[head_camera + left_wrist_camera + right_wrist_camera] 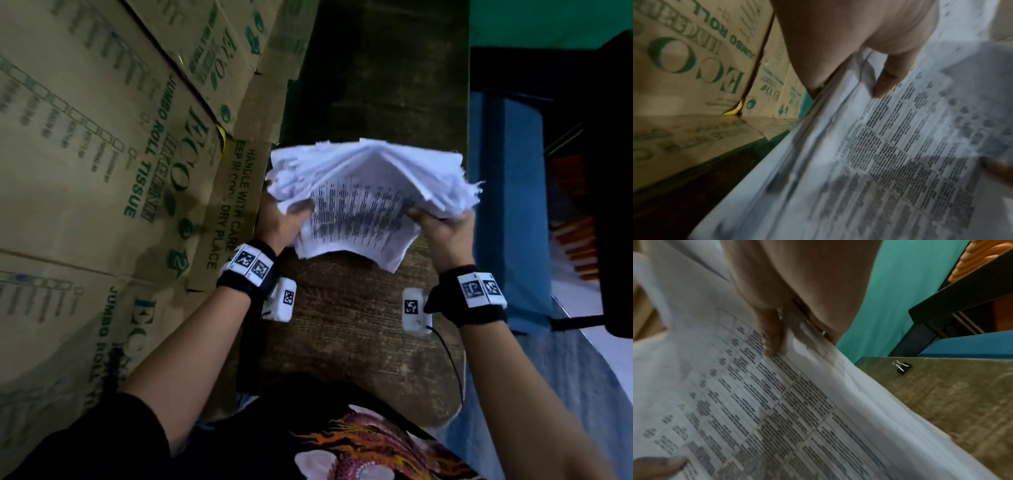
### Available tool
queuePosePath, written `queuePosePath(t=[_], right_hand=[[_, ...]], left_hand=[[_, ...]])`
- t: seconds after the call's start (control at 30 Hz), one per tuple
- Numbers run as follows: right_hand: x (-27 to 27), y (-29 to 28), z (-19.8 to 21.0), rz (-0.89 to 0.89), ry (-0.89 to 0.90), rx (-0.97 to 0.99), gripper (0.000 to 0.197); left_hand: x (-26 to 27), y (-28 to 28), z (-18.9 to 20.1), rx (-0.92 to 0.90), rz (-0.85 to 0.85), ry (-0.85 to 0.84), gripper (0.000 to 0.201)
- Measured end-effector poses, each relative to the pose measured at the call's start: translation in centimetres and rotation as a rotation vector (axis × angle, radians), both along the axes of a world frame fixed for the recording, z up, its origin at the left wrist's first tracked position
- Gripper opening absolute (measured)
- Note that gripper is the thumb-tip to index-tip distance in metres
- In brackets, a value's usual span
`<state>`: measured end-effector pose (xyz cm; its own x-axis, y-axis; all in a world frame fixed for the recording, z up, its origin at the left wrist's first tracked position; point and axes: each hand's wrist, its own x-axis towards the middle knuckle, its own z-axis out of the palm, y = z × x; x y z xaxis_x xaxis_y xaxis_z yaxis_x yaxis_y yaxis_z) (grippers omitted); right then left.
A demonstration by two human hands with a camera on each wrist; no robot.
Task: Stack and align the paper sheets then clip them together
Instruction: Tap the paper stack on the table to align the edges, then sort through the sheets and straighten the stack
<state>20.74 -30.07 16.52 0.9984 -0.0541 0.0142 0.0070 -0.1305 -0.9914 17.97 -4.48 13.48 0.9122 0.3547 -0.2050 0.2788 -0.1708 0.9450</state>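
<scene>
Left of frame, cardboard boxes [102, 154]: stacked cartons fill the whole left side of the head view, hard against the left edge of the surface; green print reads "ECO", "JUMBO ROLL TISSUE" and "HANDLE WITH CARE ... DRY PLACE". Their contents are not visible.
Centre, surface [359, 325]: a narrow dark wooden top runs from the lower centre to the upper centre of the frame; its right edge drops off to blue and green beyond, and bare wood lies above and below the papers.
Middle of frame, paper sheets [363, 192]: a thick, uneven stack held up over the surface, bowed into a ridge, edges ragged and fanned at both sides; the near sheet carries a printed table, too blurred to read.
Left hand [281, 222]: grips the stack's left edge, thumb on the printed face, fingers [888, 79] curled round it.
Right hand [442, 229]: grips the right edge likewise, thumb on the print, fingers behind the stack.
Wrist bands: black, with white square-coded tags, on both wrists.
Right wrist view, binder clip [902, 366]: small, black, with wire handles, lying alone on the surface near its far edge, well apart from the papers.
</scene>
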Motion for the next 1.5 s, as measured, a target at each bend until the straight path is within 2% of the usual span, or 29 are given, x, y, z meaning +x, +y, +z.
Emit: queuePosePath(t=[0.03, 0.1, 0.17, 0.23, 0.27, 0.3, 0.33, 0.43, 0.47, 0.5, 0.6, 0.67, 0.73, 0.83, 0.93, 1.03, 1.07, 1.13, 1.2, 1.3, 1.4, 1.5], right_hand=[[0.3, -0.1, 0.3, -0.030, 0.004, 0.063, 0.026], [0.7, -0.3, 0.7, -0.065, 0.047, 0.098, 0.033], [1.0, -0.5, -0.1, -0.069, 0.101, 0.139, 0.049], [0.8, -0.8, -1.7, -0.044, 0.239, 0.124, 0.060], [0.6, -0.9, -2.9, -0.043, 0.325, 0.061, 0.062], [0.4, -0.9, -3.9, -0.035, 0.408, -0.015, 0.063], [0.3, -1.3, -5.3, -0.029, 0.466, -0.089, 0.065], [0.6, -2.5, -11.5, -0.027, 0.553, -0.306, 0.107], [0.7, -2.6, -12.8, -0.023, 0.574, -0.364, 0.112], [0.5, -2.0, -12.7, -0.020, 0.596, -0.399, 0.105], [0.2, -0.9, -11.8, 0.013, 0.658, -0.475, 0.065], [0.4, -0.8, -12.2, 0.065, 0.714, -0.514, 0.056], [0.9, -0.7, -12.2, 0.142, 0.748, -0.618, 0.060], [1.4, 0.4, -10.9, 0.227, 0.582, -0.999, 0.085], [2.1, 3.5, -9.3, 0.418, 0.134, -1.091, 0.079], [2.8, 7.2, -9.2, 0.753, -0.272, -1.173, 0.084], [2.9, 8.4, -9.3, 0.852, -0.367, -1.237, 0.084], [3.1, 10.2, -9.5, 0.999, -0.528, -1.339, 0.078], [3.5, 10.9, -9.7, 1.085, -0.609, -1.394, 0.075], [3.9, 11.3, -9.4, 1.149, -0.638, -1.484, 0.068], [4.2, 11.7, -9.3, 1.184, -0.672, -1.490, 0.050], [4.4, 11.6, -9.5, 1.156, -0.685, -1.461, 0.044]], left_hand=[[0.2, -0.2, 0.6, -0.042, 0.047, -0.088, 0.027], [0.4, 0.3, 0.9, -0.103, 0.009, -0.163, 0.057], [-0.1, 0.9, 0.2, -0.180, -0.045, -0.103, 0.069], [-1.1, 1.0, -1.9, -0.389, -0.023, -0.013, 0.065], [-1.6, 0.6, -3.0, -0.519, 0.007, 0.019, 0.054], [-2.1, 0.0, -4.2, -0.571, 0.051, 0.049, 0.036], [-2.5, -0.4, -5.4, -0.567, 0.092, 0.087, 0.020], [-3.4, -1.4, -8.5, -0.410, 0.179, 0.186, 0.029], [-3.6, -1.6, -9.3, -0.394, 0.189, 0.205, 0.028], [-3.7, -1.8, -9.7, -0.366, 0.184, 0.227, 0.027], [-3.3, -1.8, -10.9, -0.253, 0.173, 0.290, 0.030], [-2.9, -1.5, -11.7, -0.170, 0.161, 0.335, 0.032], [-2.7, -1.1, -12.2, -0.077, 0.129, 0.351, 0.028], [-2.4, -0.9, -12.1, 0.092, 0.081, 0.329, 0.016], [-2.1, -0.9, -12.0, 0.183, 0.082, 0.285, 0.013], [-2.1, -1.1, -11.9, 0.113, 0.065, 0.314, 0.004], [-2.1, -1.2, -11.8, 0.064, 0.053, 0.315, 0.005], [-2.1, -1.5, -12.0, -0.054, 0.065, 0.317, 0.021], [-2.1, -1.6, -11.8, -0.198, 0.117, 0.319, 0.032], [-2.1, -1.3, -11.7, -0.406, 0.123, 0.305, 0.030], [-2.2, -1.3, -11.9, -0.503, 0.146, 0.336, 0.038], [-2.1, -1.5, -11.6, -0.542, 0.140, 0.345, 0.042]])
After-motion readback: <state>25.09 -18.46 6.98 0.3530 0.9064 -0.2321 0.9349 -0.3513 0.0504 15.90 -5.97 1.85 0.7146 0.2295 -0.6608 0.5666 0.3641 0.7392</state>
